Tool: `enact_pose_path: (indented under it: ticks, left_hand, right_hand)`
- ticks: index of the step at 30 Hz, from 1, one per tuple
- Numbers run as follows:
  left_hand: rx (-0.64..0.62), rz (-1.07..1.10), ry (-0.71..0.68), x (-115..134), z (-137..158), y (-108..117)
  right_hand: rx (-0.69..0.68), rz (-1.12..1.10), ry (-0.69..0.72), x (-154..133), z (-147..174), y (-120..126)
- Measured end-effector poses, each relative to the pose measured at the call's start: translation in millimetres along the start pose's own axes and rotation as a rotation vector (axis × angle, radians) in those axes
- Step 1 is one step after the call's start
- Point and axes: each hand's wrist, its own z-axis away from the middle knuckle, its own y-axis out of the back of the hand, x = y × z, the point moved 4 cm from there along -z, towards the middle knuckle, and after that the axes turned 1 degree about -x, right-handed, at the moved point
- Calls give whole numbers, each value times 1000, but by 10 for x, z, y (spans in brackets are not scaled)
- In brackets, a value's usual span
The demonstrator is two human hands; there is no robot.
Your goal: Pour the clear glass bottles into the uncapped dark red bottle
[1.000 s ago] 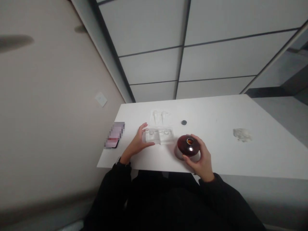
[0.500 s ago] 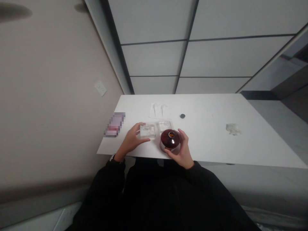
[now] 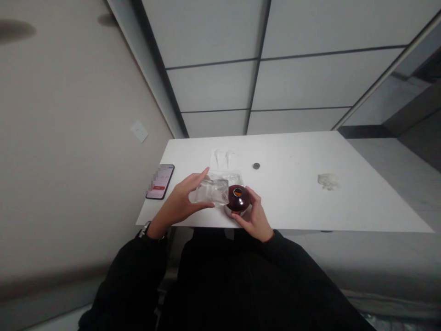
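My left hand [image 3: 182, 198] grips a clear plastic box [image 3: 214, 192] from its left side, thumb below and fingers above. The box is tilted and appears raised over the table. With my right hand [image 3: 255, 220] I hold a round, glossy dark red container [image 3: 238, 203] by its right side. A metal-rimmed opening on its top shows orange inside, and its lower part looks pale. The box's right edge comes close to the container; whether they touch I cannot tell. Behind the box lies another clear plastic piece [image 3: 236, 175], partly hidden.
On the white table [image 3: 289, 202], two small white pieces [image 3: 227, 158] lie on a pale sheet at the back. A dark disc [image 3: 256, 166] is right of them. Crumpled clear plastic [image 3: 328, 181] lies far right, and a phone [image 3: 166, 177] at the left edge.
My left hand has lifted and tilted the clear box, moving it right, closer to the red container. My right hand keeps its hold on the container. The camera view has shifted slightly.
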Motion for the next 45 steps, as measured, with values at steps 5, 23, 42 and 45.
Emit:
enact_pose_path:
  ticks: [5,23,42,45]
  left_hand:
    - [-5,-41,-63,46,-67,65]
    - [-57,-124,-137,236,-212,226]
    - [-98,-200,-174,342,-319,297]
    - [-104,-201,-186,357,-330,307]
  right_hand:
    - [-32,-5,-24,-1,-17,-2]
    - [-25,-6,-39,-3,-14,0]
    - [-32,-14,-51,2,-9,-1]
    - [-22,-9,-43,-10,-15,4]
